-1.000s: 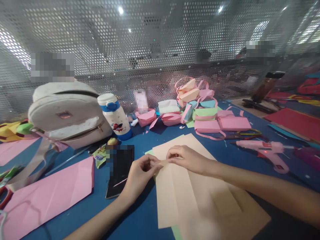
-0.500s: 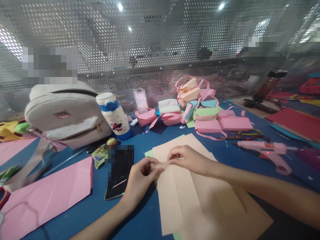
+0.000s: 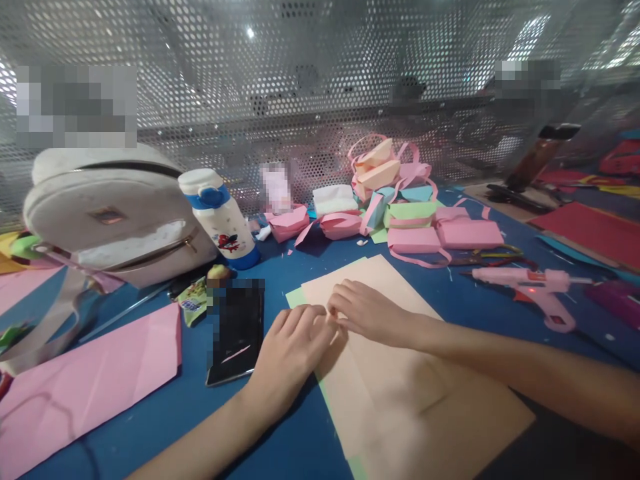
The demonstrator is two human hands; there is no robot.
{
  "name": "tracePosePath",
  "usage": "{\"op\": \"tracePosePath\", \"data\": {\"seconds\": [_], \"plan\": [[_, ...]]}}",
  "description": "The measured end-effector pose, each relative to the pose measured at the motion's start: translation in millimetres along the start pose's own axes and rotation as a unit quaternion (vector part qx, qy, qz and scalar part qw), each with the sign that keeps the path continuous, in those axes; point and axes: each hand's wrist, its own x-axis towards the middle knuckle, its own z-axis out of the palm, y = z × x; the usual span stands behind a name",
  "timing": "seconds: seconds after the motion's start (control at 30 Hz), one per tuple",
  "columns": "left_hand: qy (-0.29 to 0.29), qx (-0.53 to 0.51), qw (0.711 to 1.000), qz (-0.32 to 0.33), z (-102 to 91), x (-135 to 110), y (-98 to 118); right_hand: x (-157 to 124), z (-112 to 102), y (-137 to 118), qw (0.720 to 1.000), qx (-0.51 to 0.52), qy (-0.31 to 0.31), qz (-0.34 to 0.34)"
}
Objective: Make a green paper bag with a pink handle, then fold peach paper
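A stack of peach paper sheets (image 3: 400,387) lies on the blue table (image 3: 295,440), with a green sheet (image 3: 294,297) showing under its far left corner. My left hand (image 3: 293,350) rests palm down on the left edge of the peach paper, fingers stretched out flat. My right hand (image 3: 365,310) lies on the same sheet just right of it, fingers extended and pressed on the paper. The fingertips of both hands meet near the sheet's upper left part. Neither hand holds anything.
A black phone (image 3: 235,333) lies left of my hands, a folded pink sheet (image 3: 90,387) further left. A white backpack (image 3: 115,220) and a white bottle (image 3: 220,217) stand behind. Folded paper boxes (image 3: 420,230) pile at the back; a pink glue gun (image 3: 530,287) and scissors (image 3: 480,257) lie right.
Both hands were pinching something small between their fingertips above the paper; now they have dropped and lie flat on the peach sheet. The view has tilted slightly.
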Motion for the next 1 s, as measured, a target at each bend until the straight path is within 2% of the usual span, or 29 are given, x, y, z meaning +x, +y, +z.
{"op": "tracePosePath", "data": {"seconds": [0.1,0.17,0.23,0.33,0.47,0.53,0.6,0.67,0.7,0.73,0.8,0.87,0.93,1.0], "plan": [[-0.038,-0.003,0.99,0.139,-2.3,1.3,6.9,-1.5,3.5,2.2,1.0,-0.018,0.005,-0.007],[-0.079,-0.02,0.965,0.248,-4.8,0.7,12.7,-1.8,4.5,3.0,1.0,-0.023,0.004,-0.014],[-0.122,-0.041,0.945,0.299,-9.0,-2.3,18.5,-1.8,5.6,3.7,1.0,-0.025,0.006,-0.017],[-0.166,-0.069,0.944,0.277,-16.9,-14.6,26.2,-2.2,7.8,5.4,0.999,-0.026,0.009,-0.023],[-0.192,-0.074,0.945,0.253,-19.8,-45.6,33.3,-3.6,10.2,7.7,0.999,-0.029,0.012,-0.03],[-0.175,-0.071,0.95,0.249,-17.3,-60.9,35.1,-4.1,10.3,8.2,0.999,-0.032,0.012,-0.034],[-0.153,-0.071,0.962,0.217,-16.5,-68.6,35.8,-4.2,10.0,8.1,0.999,-0.035,0.012,-0.037],[-0.144,-0.09,0.965,0.199,-21.2,-65.1,35.2,-4.0,9.3,7.7,0.999,-0.039,0.012,-0.037],[-0.149,-0.103,0.96,0.215,-25.8,-59.6,34.6,-3.8,8.8,7.4,0.998,-0.04,0.012,-0.035],[-0.162,-0.113,0.95,0.24,-31.2,-52.6,34.1,-3.5,8.3,7.1,0.998,-0.042,0.012,-0.033],[-0.228,-0.103,0.939,0.234,-41.3,-38.5,33.6,-3.1,7.3,6.6,0.998,-0.044,0.013,-0.03],[-0.253,-0.091,0.934,0.237,-45.1,-30.4,35.1,-2.9,6.4,6.4,0.998,-0.045,0.013,-0.029],[-0.26,-0.064,0.933,0.241,-38.9,-31.7,39.1,-2.9,6.0,6.6,0.998,-0.045,0.014,-0.03],[-0.24,-0.023,0.942,0.233,-24.2,-40.4,45.7,-3.0,6.1,7.0,0.998,-0.045,0.015,-0.031]]}}
